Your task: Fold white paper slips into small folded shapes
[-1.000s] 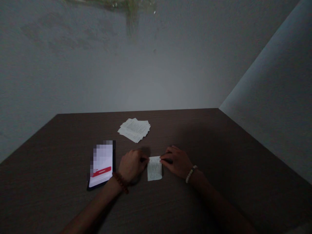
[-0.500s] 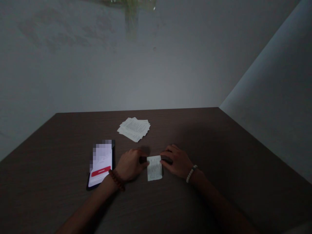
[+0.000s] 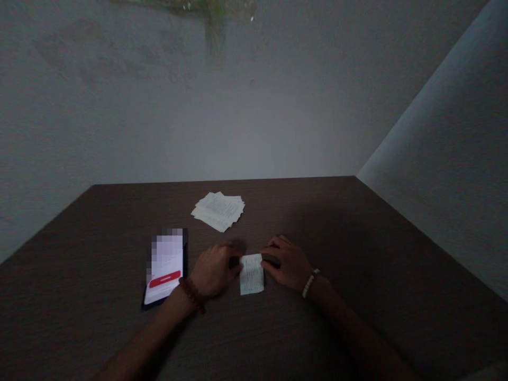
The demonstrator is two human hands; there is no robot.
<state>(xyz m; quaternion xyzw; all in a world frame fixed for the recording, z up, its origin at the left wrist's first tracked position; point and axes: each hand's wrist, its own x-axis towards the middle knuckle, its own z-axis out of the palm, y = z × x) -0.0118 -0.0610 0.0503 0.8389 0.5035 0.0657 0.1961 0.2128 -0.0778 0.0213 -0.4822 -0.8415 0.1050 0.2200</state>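
Note:
A small printed paper slip [image 3: 251, 275], like a receipt, lies on the dark wooden table between my hands. My left hand [image 3: 214, 269], with a reddish-brown bead bracelet [image 3: 192, 294] at the wrist, pinches the slip's upper left edge between thumb and fingers. At the upper right edge, my right hand [image 3: 289, 263] grips the same slip with thumb and fingertips. A pale bead bracelet [image 3: 310, 283] circles that wrist. The slip's lower end is free, and its bottom right corner lifts a little.
Farther back on the table [image 3: 317, 201] rests a loose pile of printed paper slips [image 3: 220, 210]. A phone [image 3: 165, 264] with a lit screen and a red button lies left of my left hand. A grey wall [image 3: 254, 121] rises behind the table, and another stands at right.
Almost nothing has moved. Both hands keep their hold on the slip in the same place, and the view has shifted very slightly.

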